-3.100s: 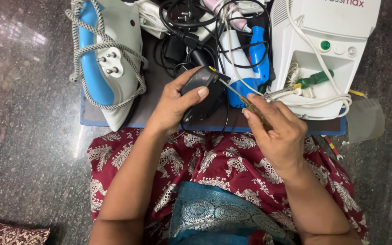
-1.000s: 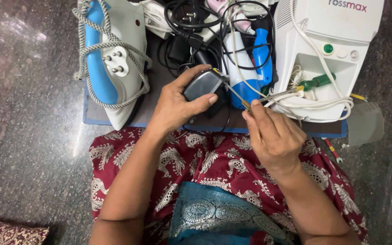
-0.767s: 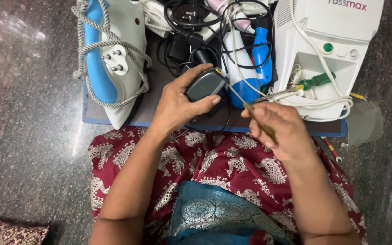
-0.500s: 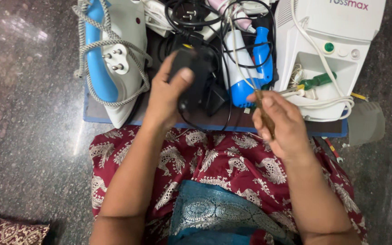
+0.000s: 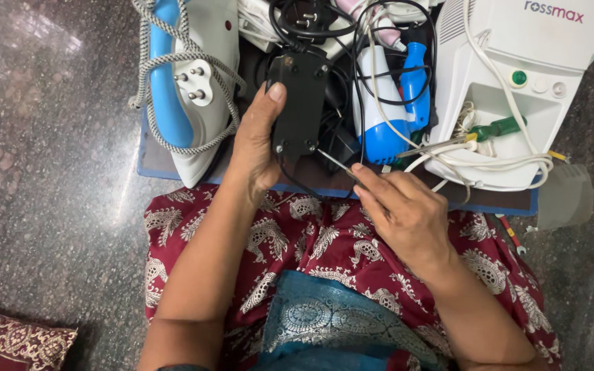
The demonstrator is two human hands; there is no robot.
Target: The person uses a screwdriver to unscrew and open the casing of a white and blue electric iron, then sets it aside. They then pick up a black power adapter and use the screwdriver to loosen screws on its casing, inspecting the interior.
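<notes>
My left hand (image 5: 254,141) grips a black rectangular power adapter (image 5: 300,103), turned flat side up with screw holes at its corners and a black cord trailing from its near end. My right hand (image 5: 403,209) holds a thin screwdriver (image 5: 336,163) whose metal tip points at the adapter's lower right corner. Both hands work over a dark board (image 5: 496,199) resting across my lap, just above my red patterned clothing.
A blue and white clothes iron (image 5: 187,82) with a braided cord lies left of the adapter. A blue and white hair dryer (image 5: 383,103) and tangled black cables sit behind it. A white boxy machine (image 5: 524,75) holds a green-handled screwdriver (image 5: 493,129) at right. Dark stone floor surrounds.
My left hand turned the adapter over and stood it lengthwise, flat back facing up. My right hand drew the screwdriver away, then brought its tip toward the adapter's lower corner.
</notes>
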